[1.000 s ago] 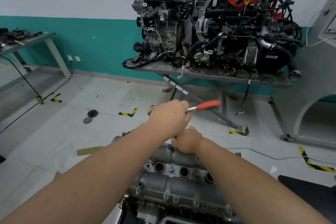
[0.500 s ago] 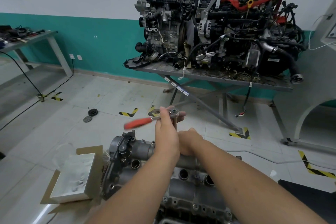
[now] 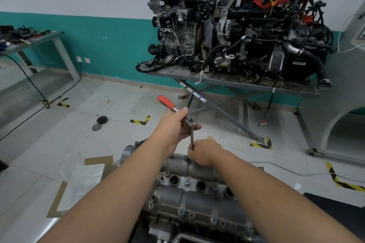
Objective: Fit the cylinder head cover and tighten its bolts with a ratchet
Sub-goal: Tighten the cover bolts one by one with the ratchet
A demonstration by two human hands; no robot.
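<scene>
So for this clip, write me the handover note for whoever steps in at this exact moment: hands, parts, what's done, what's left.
Left hand: holds the ratchet by the neck near its head; red handle points up-left, away from you.
Right hand: grips the lower end of the extension bar, steadying it at the far edge of the cylinder head cover.
Done: the cover sits on the engine; several bolts show in its near flange.
Left: finish this far-edge bolt, then work round the rest. How tight any are cannot be told.
</scene>
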